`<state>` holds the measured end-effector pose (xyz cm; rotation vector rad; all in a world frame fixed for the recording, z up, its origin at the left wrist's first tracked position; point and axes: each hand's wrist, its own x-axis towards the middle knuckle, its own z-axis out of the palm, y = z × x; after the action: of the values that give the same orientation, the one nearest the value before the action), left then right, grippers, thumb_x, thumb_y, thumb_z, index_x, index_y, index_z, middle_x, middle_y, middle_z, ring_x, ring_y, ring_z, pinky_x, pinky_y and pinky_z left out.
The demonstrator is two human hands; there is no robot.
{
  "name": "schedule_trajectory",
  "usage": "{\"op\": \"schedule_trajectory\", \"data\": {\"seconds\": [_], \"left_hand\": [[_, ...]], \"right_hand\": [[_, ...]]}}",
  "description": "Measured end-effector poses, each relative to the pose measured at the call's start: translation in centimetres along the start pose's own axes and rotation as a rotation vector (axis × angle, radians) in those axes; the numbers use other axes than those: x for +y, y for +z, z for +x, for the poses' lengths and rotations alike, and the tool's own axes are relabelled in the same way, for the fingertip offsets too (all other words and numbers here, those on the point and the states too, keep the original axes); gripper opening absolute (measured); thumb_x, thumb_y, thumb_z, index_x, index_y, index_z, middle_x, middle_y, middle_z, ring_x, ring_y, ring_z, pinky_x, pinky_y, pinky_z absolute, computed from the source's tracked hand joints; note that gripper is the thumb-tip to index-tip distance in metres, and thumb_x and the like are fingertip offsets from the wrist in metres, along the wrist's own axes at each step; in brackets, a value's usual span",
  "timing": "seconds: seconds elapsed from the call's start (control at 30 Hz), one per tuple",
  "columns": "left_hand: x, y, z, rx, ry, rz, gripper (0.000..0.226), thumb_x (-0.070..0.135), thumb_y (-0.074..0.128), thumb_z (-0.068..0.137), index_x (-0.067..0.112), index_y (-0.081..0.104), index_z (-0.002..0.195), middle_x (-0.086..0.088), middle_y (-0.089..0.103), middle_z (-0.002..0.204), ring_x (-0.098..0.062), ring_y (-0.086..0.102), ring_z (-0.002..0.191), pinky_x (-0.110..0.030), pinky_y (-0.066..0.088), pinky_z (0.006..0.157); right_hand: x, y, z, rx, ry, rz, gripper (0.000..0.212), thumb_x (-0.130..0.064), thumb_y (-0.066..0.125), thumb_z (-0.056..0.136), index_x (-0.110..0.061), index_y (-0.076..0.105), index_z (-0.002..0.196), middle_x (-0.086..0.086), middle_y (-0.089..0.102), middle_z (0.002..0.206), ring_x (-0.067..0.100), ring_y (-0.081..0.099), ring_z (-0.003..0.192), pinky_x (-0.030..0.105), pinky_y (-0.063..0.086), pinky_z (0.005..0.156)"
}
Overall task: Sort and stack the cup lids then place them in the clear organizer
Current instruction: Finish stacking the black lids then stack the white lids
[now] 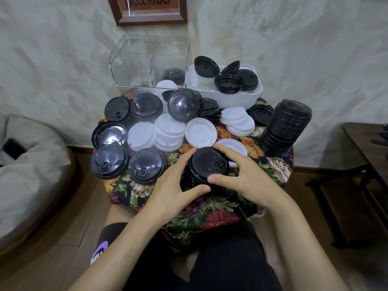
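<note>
The left hand (174, 182) and right hand (243, 177) grip a short black lid stack (206, 164) from both sides, near the front of the counter (210, 211). Beyond lie loose white lids (201, 132), a taller black stack (283, 127) rightward, then the clear organizer (149, 64).

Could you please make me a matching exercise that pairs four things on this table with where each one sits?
Things:
1. clear organizer
2. white bin
3. tall black lid stack
4. held black lid stack

Places:
a. gripped between left hand and right hand
b. back left, by the wall
c. table's right edge
d. back right, loose lids inside

Pairs: 1-b, 2-d, 3-c, 4-a
</note>
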<state>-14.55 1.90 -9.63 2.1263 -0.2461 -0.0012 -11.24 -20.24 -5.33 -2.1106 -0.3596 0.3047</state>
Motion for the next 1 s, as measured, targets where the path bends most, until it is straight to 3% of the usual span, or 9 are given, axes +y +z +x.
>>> {"op": "schedule_trajectory", "data": {"seconds": [0.27, 0.43, 0.8, 1.0], "left_hand": [[0.09, -0.08, 0.05, -0.004, -0.007, 0.001, 0.090, 0.052, 0.081, 0.084, 0.058, 0.026, 0.154, 0.031, 0.043, 0.155, 0.006, 0.039, 0.143, -0.038, 0.036, 0.121], [0.00, -0.02, 0.08, 0.002, -0.001, 0.005, 0.090, 0.053, 0.080, 0.083, 0.056, 0.026, 0.155, 0.032, 0.041, 0.155, 0.009, 0.037, 0.143, -0.031, 0.034, 0.120], [-0.51, 0.19, 0.36, 0.005, 0.002, 0.015, 0.094, 0.055, 0.082, 0.081, 0.056, 0.025, 0.156, 0.031, 0.041, 0.156, 0.008, 0.038, 0.143, -0.030, 0.034, 0.119], [-0.76, 0.33, 0.49, 0.007, 0.008, 0.013, 0.098, 0.052, 0.085, 0.079, 0.055, 0.024, 0.156, 0.029, 0.042, 0.157, 0.006, 0.038, 0.144, -0.033, 0.035, 0.120]], "right_hand": [[0.20, 0.10, 0.07, -0.003, 0.007, 0.006, 0.086, -0.060, 0.081, 0.077, -0.042, 0.045, 0.153, -0.022, 0.059, 0.143, 0.002, 0.054, 0.133, 0.044, 0.042, 0.117], [0.33, 0.12, 0.04, -0.001, 0.010, 0.005, 0.080, -0.043, 0.085, 0.084, -0.037, 0.046, 0.154, -0.024, 0.060, 0.141, -0.005, 0.053, 0.132, 0.040, 0.040, 0.119], [0.09, 0.05, 0.14, -0.005, 0.021, -0.022, 0.079, -0.042, 0.086, 0.083, -0.039, 0.048, 0.152, -0.026, 0.062, 0.137, -0.008, 0.054, 0.128, 0.037, 0.041, 0.118], [-0.06, 0.21, 0.22, 0.008, 0.016, -0.046, 0.091, -0.062, 0.082, 0.073, -0.054, 0.039, 0.152, -0.031, 0.053, 0.144, -0.008, 0.048, 0.134, 0.039, 0.041, 0.118]]}}
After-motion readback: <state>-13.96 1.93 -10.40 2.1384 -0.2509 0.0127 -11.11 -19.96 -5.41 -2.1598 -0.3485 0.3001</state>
